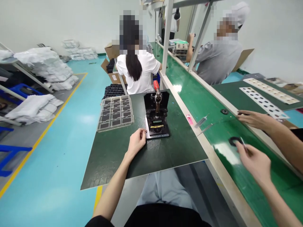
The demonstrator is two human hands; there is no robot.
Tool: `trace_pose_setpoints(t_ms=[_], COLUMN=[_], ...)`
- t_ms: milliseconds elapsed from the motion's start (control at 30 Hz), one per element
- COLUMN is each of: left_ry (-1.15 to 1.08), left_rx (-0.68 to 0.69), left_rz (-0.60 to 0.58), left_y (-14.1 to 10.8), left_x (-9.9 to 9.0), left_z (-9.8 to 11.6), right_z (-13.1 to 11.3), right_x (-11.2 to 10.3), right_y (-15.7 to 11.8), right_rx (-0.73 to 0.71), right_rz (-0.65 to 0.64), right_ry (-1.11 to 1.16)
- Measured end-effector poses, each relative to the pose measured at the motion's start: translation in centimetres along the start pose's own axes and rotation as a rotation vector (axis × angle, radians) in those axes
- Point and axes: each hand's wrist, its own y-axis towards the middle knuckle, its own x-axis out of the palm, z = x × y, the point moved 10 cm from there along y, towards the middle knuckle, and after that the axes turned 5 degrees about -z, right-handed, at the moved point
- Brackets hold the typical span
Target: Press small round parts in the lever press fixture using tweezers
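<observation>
My left hand (pixel 137 139) rests on the dark green work mat (pixel 113 157) with its fingers pinched together. They are beside the base of a black toggle-clamp fixture (pixel 157 116) with a red handle, and whatever they may hold is hidden. Over the green conveyor belt (pixel 239 186), my right hand (pixel 254 162) grips a black ring (pixel 234 141) at its edge. A thin, pale, stick-like tool (pixel 243 143) also sticks up from those fingers, slightly blurred. Left of the fixture lies a clear compartment tray (pixel 115 113) with dark flat pieces in it.
A co-worker's hand (pixel 257 118) reaches over the belt's far edge, near another black ring (pixel 224 111). Thin metal tools (pixel 201 121) and a pink piece (pixel 189 119) lie at the near rail. One person in white (pixel 139 72) sits ahead; another in grey (pixel 219 58) works opposite.
</observation>
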Motion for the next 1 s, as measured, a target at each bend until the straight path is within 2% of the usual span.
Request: trace_pose_setpoints(t_ms=[67, 133, 200, 267, 333, 367, 467, 567, 667, 767, 900, 1000], left_ry=[-0.024, -0.097, -0.188, -0.262, -0.305, -0.308, -0.218, -0.094, -0.051, -0.033, -0.028, -0.007], left_rx=[0.042, 0.105, 0.201, 0.319, 0.414, 0.437, 0.405, 0.325, 0.294, 0.286, 0.287, 0.264], left_rz=[0.025, -0.012, -0.155, -0.339, -0.471, -0.495, -0.424, -0.301, -0.258, -0.252, -0.239, -0.197], left_y=[-1.7, -3.6, -5.5, -7.4, -8.9, -9.3, -9.0, -8.4, -8.3, -8.4, -8.4, -8.3], left_x=[0.0, 1.0, 2.9, 4.9, 6.0, 6.2, 5.9, 5.4, 5.3, 5.3, 5.4, 5.9], left_z=[1.3, 3.0, 5.2, 7.5, 8.9, 9.2, 8.0, 6.2, 5.5, 5.5, 5.8, 5.9], right_z=[1.9, 2.0, -0.3, -4.7, -9.9, -12.4, -18.2, -20.5, -19.6, -16.9, -14.3, -14.4], right_x=[-1.6, -0.6, 2.3, 6.3, 10.2, 11.9, 15.6, 17.4, 17.3, 15.6, 10.7, 7.2], right_y=[-5.4, -10.1, -13.6, -15.4, -15.8, -15.6, -14.2, -12.7, -11.5, -10.2, -8.6, -8.1], right_rx=[0.064, 0.107, 0.088, -0.010, -0.147, -0.226, -0.434, -0.542, -0.525, -0.434, -0.396, -0.434], right_rz=[0.018, -0.051, -0.151, -0.289, -0.426, -0.489, -0.616, -0.657, -0.626, -0.524, -0.242, -0.027], right_ry=[0.028, 0.163, 0.335, 0.478, 0.568, 0.572, 0.478, 0.366, 0.378, 0.520, 0.659, 0.669])
